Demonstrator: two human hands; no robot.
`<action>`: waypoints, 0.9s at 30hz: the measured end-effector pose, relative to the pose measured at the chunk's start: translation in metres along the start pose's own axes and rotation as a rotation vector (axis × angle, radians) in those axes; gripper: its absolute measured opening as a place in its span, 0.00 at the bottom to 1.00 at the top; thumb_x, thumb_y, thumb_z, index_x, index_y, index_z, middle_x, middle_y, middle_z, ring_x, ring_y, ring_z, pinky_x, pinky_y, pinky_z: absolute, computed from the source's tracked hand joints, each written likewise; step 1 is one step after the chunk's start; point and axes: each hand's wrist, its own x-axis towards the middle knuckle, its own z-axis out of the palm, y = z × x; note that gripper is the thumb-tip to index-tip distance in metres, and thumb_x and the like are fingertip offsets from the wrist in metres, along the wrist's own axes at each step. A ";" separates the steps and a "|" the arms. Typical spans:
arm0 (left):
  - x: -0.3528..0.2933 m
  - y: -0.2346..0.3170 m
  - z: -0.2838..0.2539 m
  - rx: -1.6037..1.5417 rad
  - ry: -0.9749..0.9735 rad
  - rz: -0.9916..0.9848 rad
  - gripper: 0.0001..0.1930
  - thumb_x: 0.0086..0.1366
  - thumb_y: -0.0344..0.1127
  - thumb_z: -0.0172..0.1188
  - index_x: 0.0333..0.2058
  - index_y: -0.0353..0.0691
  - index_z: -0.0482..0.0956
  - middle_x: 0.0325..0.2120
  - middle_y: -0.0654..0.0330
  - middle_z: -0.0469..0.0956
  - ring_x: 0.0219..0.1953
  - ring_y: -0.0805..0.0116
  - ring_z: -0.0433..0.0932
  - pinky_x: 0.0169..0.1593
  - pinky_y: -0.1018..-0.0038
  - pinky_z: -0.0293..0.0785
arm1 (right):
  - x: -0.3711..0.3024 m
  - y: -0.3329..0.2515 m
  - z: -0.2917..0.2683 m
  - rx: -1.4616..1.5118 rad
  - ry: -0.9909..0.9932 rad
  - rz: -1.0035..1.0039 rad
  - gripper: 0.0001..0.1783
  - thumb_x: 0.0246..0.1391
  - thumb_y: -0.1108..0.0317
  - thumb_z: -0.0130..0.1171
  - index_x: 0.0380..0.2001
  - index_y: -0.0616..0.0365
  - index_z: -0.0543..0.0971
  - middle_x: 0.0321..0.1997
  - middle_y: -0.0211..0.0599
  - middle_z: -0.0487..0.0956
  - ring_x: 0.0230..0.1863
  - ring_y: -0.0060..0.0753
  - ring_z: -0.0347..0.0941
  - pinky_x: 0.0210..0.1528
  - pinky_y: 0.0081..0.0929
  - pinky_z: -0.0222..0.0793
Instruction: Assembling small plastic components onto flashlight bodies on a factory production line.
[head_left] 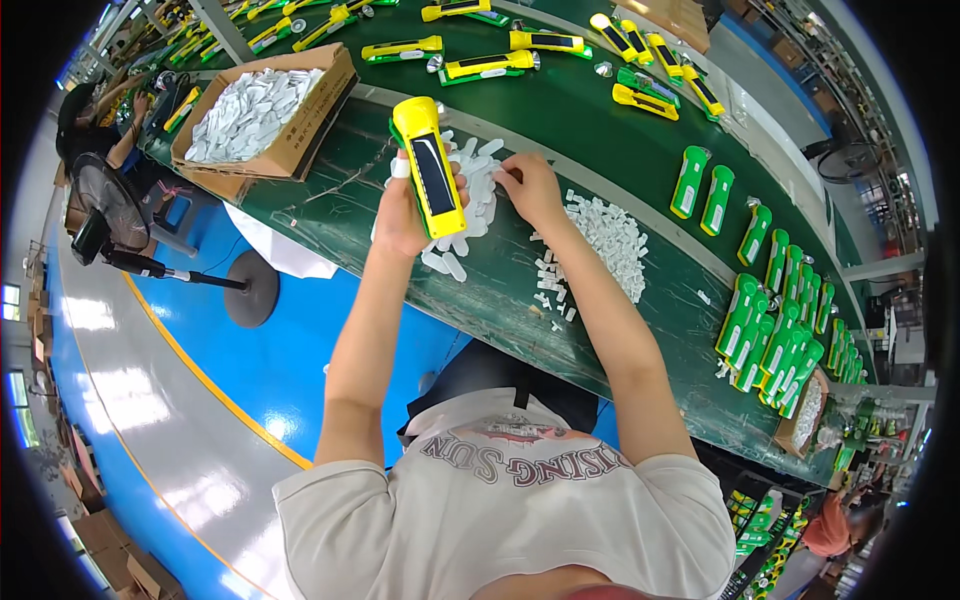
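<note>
My left hand point(398, 212) is wrapped round a yellow and green flashlight point(432, 170) with a dark rectangular panel on its upper face, raised above the workbench. Something white is wrapped round one finger of that hand. Behind and beside the flashlight lies a loose pile of flat white plastic strips point(481, 190), partly hidden by it. At the pile's right edge is my right hand point(533, 188), thumb and forefinger drawn together. Whatever sits between those fingertips is too small to make out. Under my right forearm spreads a heap of small white plastic pieces point(612, 240).
An open cardboard box point(300, 140) full of white strips stands at the left. Yellow-green flashlights point(490, 64) lie along the far green belt. Several green ones point(770, 340) are bunched at the right. A pedestal fan point(110, 205) and another person point(85, 120) are at the far left.
</note>
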 end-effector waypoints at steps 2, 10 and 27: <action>-0.004 -0.011 -0.004 -0.195 -0.066 0.039 0.30 0.68 0.61 0.51 0.56 0.42 0.68 0.39 0.59 0.71 0.40 0.62 0.73 0.48 0.63 0.75 | 0.000 -0.023 -0.020 0.105 0.003 0.037 0.12 0.54 0.67 0.64 0.41 0.59 0.78 0.31 0.41 0.78 0.33 0.41 0.78 0.33 0.32 0.73; 0.005 -0.073 0.036 0.067 0.142 0.179 0.31 0.70 0.60 0.47 0.60 0.41 0.66 0.50 0.53 0.77 0.52 0.56 0.78 0.54 0.59 0.77 | -0.009 -0.105 -0.123 0.339 0.076 -0.176 0.18 0.54 0.80 0.61 0.50 0.57 0.80 0.33 0.35 0.73 0.30 0.23 0.70 0.31 0.18 0.68; -0.007 -0.096 0.098 0.131 -0.361 0.068 0.33 0.69 0.55 0.56 0.66 0.54 0.53 0.59 0.62 0.63 0.62 0.62 0.65 0.57 0.57 0.69 | 0.041 -0.156 -0.218 0.312 -0.503 0.022 0.09 0.51 0.72 0.68 0.35 0.59 0.78 0.31 0.29 0.78 0.30 0.21 0.74 0.34 0.21 0.71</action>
